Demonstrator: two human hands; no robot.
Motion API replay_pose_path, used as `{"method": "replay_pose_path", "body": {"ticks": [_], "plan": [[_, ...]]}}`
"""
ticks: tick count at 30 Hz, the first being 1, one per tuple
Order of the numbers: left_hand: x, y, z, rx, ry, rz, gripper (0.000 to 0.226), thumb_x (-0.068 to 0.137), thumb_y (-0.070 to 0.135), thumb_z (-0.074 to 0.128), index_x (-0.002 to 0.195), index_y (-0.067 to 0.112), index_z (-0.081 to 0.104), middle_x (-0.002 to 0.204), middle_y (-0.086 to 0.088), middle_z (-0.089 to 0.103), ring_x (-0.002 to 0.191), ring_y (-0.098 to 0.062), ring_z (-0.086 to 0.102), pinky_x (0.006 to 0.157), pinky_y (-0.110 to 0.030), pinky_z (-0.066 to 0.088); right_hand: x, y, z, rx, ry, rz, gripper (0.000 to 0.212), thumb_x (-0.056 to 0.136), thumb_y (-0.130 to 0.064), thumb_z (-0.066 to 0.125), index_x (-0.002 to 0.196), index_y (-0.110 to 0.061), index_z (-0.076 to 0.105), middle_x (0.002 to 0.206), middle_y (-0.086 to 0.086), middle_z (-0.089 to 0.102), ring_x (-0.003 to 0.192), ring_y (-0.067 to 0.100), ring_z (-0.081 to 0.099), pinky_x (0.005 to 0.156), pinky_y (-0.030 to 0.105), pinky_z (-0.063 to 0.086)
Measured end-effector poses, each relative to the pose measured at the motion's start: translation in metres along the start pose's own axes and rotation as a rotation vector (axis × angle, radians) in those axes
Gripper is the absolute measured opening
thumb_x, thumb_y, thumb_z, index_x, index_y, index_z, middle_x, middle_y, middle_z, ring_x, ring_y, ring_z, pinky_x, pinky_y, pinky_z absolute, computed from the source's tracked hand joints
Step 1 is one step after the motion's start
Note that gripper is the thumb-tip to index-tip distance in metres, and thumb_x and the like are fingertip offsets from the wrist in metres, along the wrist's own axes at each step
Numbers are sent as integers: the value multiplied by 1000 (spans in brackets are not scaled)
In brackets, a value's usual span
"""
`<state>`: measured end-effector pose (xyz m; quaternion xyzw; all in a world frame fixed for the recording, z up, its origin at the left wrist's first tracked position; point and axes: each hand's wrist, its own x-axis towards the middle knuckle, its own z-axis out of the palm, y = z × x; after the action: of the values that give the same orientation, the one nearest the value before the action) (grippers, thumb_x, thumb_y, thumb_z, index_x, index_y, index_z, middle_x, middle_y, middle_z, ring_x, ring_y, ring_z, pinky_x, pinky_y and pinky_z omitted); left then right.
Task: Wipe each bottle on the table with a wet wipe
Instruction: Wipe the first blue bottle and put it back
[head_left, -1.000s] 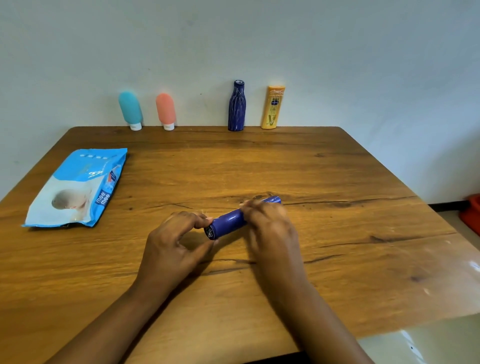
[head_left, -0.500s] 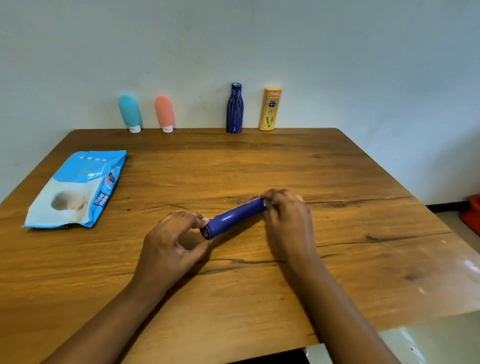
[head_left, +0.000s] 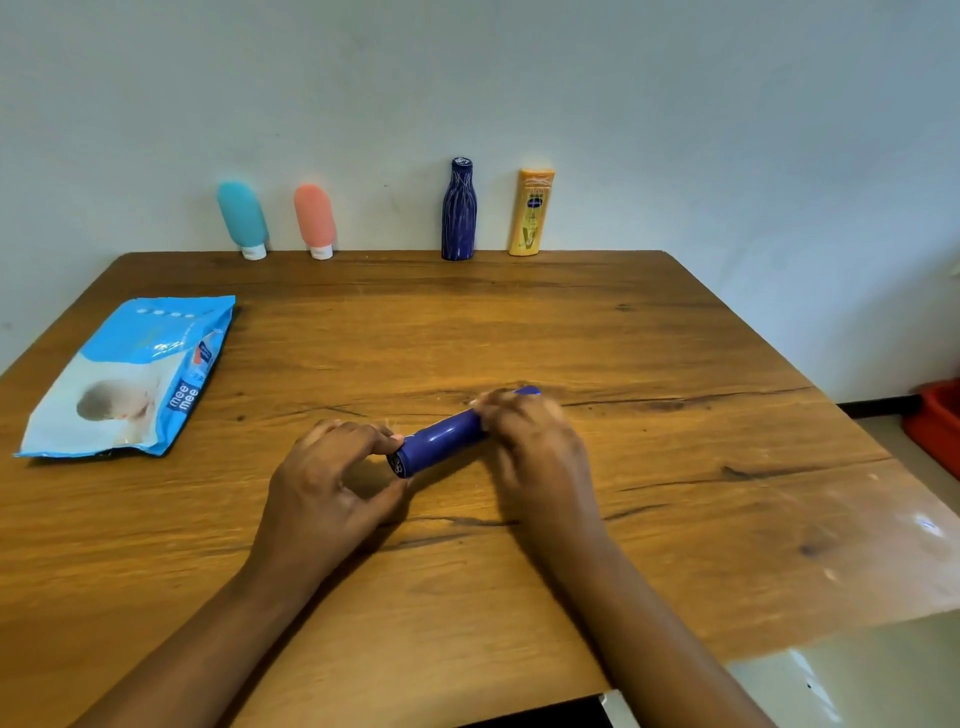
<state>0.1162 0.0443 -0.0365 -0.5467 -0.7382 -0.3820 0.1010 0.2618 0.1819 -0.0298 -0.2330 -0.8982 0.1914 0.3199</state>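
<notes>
A blue cylindrical bottle lies on its side at the middle of the wooden table. My left hand pinches its near, capped end between thumb and fingertips. My right hand is curled over the far half of the bottle, blurred by motion; the bottle's far tip sticks out beyond the fingers. No wipe shows under that hand. At the table's back edge, against the wall, stand a teal tube, a pink tube, a dark blue patterned bottle and an orange lotion bottle.
A blue and white pack of wet wipes lies flat at the left of the table. A red container sits on the floor to the right, past the table's edge.
My right hand slid out to the bottle's far end half a second ago and has now come back along the bottle toward the middle. The left hand has kept its hold on the near end.
</notes>
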Motion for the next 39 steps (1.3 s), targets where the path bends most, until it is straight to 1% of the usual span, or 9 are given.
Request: {"method": "replay_pose_path", "body": {"ticks": [3,6,10,16,22,24,29,34,39], "plan": [[-1,0,1,-2,-1,-16,37,61,19,85,92,18,64,97,12,58,94,-6,51,75,-30,46,16,24,-14,43,69,182,27,90,-7,55,115,-15,63,112,-3,60,106,8,52,93,34,48],[0,-1,-1,5,-14,-10,33,68,42,63,92,20,64,98,13,60,95,-7,52,74,-39,49,7,-4,-6,-32,4,45,29,88,-7,58,115,-14,63,115,0,61,108,11,52,96,31,47],[0,-1,0,54,-21,19,34,70,44,59,89,17,66,93,6,66,91,-12,54,74,-39,47,-16,-37,8,-90,-94,-166,35,81,-7,69,116,-9,62,115,5,62,103,15,55,83,27,52],[0,-2,1,37,-6,22,31,68,42,60,88,19,65,97,20,56,93,-8,51,76,-30,33,14,23,-17,-3,49,185,25,92,-11,53,114,-18,62,110,-5,59,101,5,50,92,30,47],[0,-3,1,87,-28,19,33,71,48,56,90,22,64,95,11,64,94,-8,49,78,-32,30,-16,-43,16,-65,-93,-191,33,85,-8,63,118,-9,61,116,6,61,101,16,53,79,27,52],[0,-3,1,91,-38,19,33,71,49,57,89,23,64,94,12,64,93,-7,49,78,-30,27,-16,-39,19,-72,-93,-209,34,84,-8,65,118,-8,60,117,6,61,100,15,54,78,27,53],[0,-3,1,74,-34,-3,30,69,46,57,91,25,61,98,11,66,97,-5,50,84,-29,23,6,12,-9,-83,22,44,28,89,-10,58,116,-17,62,114,-2,60,103,7,51,89,22,45],[0,-1,0,112,-20,15,31,69,41,68,96,29,57,101,10,66,98,-8,52,84,-32,28,23,65,-24,-42,-33,344,23,92,-15,54,113,-20,62,106,-4,64,95,4,57,87,30,51],[-2,1,3,213,-87,8,51,61,24,86,104,26,57,97,4,65,91,-15,57,74,-31,37,18,59,-27,214,230,392,25,91,-10,55,114,-18,63,108,-7,62,97,-1,58,83,12,47]]}}
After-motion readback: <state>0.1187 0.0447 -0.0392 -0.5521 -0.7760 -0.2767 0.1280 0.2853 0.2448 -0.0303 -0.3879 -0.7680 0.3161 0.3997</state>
